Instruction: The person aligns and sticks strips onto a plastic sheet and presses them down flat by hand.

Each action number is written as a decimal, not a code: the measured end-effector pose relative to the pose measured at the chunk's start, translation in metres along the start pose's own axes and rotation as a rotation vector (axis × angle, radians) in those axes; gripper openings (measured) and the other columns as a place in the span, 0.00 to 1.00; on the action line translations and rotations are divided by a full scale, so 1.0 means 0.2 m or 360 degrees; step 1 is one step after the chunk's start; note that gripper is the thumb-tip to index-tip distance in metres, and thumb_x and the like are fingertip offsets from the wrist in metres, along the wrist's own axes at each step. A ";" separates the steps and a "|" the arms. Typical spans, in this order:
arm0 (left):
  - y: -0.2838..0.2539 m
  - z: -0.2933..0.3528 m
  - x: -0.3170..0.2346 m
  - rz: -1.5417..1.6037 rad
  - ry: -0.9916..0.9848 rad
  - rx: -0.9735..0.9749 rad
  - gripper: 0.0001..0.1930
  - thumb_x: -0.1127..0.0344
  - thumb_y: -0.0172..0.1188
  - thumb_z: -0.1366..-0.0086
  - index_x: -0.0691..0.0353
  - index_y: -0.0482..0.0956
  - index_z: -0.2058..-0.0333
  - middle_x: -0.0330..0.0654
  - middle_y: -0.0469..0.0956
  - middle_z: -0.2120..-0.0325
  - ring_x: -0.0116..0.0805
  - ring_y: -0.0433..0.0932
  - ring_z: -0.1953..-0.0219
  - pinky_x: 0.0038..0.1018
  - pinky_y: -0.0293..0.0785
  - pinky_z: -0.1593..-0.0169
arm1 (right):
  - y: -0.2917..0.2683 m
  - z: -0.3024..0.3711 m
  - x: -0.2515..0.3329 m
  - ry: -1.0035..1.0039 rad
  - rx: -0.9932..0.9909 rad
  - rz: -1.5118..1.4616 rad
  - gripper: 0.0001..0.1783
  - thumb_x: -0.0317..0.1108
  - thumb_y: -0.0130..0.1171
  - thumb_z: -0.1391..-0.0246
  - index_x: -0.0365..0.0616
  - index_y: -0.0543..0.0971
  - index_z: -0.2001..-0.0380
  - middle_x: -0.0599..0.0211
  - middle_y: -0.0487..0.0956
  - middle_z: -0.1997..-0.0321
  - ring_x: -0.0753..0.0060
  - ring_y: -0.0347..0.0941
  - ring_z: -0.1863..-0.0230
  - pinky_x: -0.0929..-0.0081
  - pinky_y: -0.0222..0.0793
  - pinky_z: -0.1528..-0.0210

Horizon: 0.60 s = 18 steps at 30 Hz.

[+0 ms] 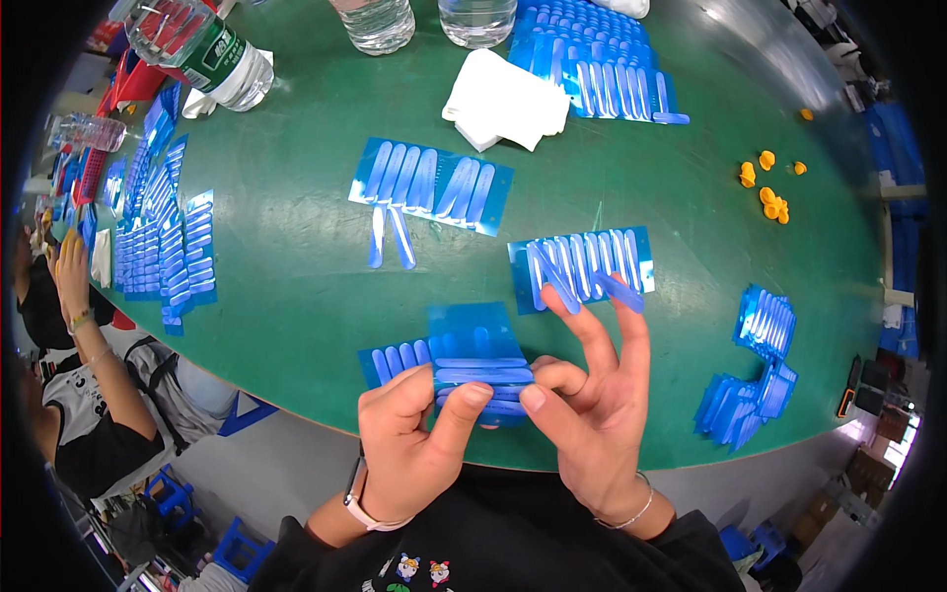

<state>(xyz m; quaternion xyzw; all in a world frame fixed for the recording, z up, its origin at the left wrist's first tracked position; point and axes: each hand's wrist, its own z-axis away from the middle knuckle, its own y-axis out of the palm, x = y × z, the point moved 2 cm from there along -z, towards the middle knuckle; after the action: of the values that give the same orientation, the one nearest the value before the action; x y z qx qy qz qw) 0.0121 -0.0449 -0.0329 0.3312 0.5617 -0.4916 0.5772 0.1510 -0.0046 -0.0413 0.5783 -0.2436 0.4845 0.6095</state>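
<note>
Close to the table's near edge, my left hand (414, 439) and my right hand (597, 419) pinch a small blue film sheet with long round-ended blue strips (481, 376) between thumbs and fingers. The strips lie crosswise, one above another. My right index and middle fingers stretch upward, their tips over another strip-covered film sheet (582, 259). Loose-looking strips slant across that sheet, one by each fingertip. Partly hidden behind my left hand lies another film sheet with strips (398, 358). Beyond it, a bare blue film piece (469, 321) shows above the held sheet.
Farther off lies a strip-covered sheet (431, 185) with two strips jutting out. White tissues (503, 99), water bottles (232, 69) and stacked blue sheets (602, 59) stand or lie at the back. Yellow pieces (769, 202) and more sheets (764, 321) are right. Another person's hand (71, 271) is left.
</note>
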 end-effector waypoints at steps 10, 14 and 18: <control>0.03 0.03 -0.02 -0.0525 0.0523 -0.0136 0.07 0.68 0.65 0.47 0.65 0.79 0.71 0.43 0.74 0.83 0.34 0.70 0.84 0.23 0.62 0.81 | 0.07 0.00 -0.02 0.0331 -0.0145 -0.0592 0.37 0.14 0.43 0.53 0.42 0.47 0.39 0.49 0.57 0.38 0.75 0.69 0.55 0.76 0.66 0.52; 0.02 0.04 0.01 -0.0465 0.0477 -0.0147 0.07 0.68 0.64 0.46 0.65 0.79 0.71 0.42 0.74 0.83 0.31 0.70 0.84 0.23 0.62 0.81 | 0.08 0.01 -0.01 0.0287 -0.0208 -0.0516 0.36 0.16 0.44 0.55 0.39 0.50 0.40 0.48 0.57 0.37 0.73 0.69 0.53 0.72 0.64 0.47; 0.02 0.04 0.03 -0.0141 0.0271 -0.0227 0.08 0.67 0.63 0.44 0.66 0.78 0.72 0.37 0.73 0.84 0.22 0.65 0.85 0.20 0.57 0.82 | 0.10 0.01 0.00 0.0324 -0.0220 -0.0453 0.37 0.14 0.45 0.55 0.40 0.50 0.40 0.48 0.57 0.37 0.74 0.69 0.54 0.72 0.64 0.48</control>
<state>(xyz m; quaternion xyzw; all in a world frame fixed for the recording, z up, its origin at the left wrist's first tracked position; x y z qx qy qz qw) 0.0173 -0.0534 -0.0389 0.3045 0.6564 -0.4455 0.5272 0.1342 -0.0094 -0.0316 0.5118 -0.1290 0.4314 0.7316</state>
